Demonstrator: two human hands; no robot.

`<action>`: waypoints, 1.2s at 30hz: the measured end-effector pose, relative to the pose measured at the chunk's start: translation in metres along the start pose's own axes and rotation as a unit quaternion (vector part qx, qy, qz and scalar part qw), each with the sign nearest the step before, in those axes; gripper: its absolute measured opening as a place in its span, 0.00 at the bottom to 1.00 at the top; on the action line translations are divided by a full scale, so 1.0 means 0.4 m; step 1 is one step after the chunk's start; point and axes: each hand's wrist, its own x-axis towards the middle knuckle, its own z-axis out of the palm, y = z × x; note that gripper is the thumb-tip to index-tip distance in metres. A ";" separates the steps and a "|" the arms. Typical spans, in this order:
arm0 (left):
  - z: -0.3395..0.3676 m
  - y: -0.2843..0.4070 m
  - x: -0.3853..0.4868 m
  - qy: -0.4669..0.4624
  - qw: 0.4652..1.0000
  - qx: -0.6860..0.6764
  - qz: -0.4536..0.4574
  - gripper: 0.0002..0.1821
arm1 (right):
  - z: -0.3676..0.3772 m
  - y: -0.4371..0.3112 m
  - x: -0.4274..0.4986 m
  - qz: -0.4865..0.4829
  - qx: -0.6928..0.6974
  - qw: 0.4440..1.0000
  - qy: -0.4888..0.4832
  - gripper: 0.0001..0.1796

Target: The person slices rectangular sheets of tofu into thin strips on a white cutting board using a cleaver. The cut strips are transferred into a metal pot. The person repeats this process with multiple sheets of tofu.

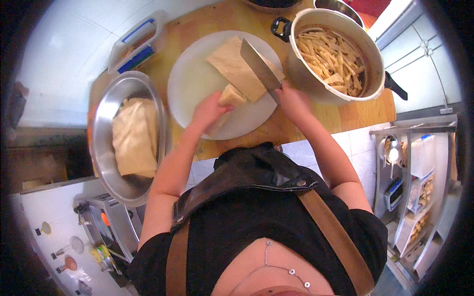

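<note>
On a round white cutting board [189, 74] lie flat tan sheets [233, 70], which look like tofu skin or dried tofu. My right hand [294, 101] is closed on the handle of a cleaver [259, 64], whose blade lies over the right part of the sheets. My left hand [211, 111] grips a small folded tan piece [231, 96] at the sheets' lower left edge. Cut tan strips [329, 59] fill much of a deep metal pot [339, 94] to the right. More tan sheets [135, 137] rest in a steel bowl [102, 148] at the left.
The wooden table [370, 111] carries all of this. A clear plastic container with a blue edge [137, 40] stands at the back left. The pot's black handles [396, 86] stick out on both sides. Other round vessels [340, 9] stand behind it. Shelves with food trays [420, 192] are at the right.
</note>
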 end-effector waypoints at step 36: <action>0.080 -0.041 -0.053 0.161 0.978 -0.040 0.128 0.12 | 0.033 -0.213 0.020 -0.210 -0.139 0.967 -0.042 0.09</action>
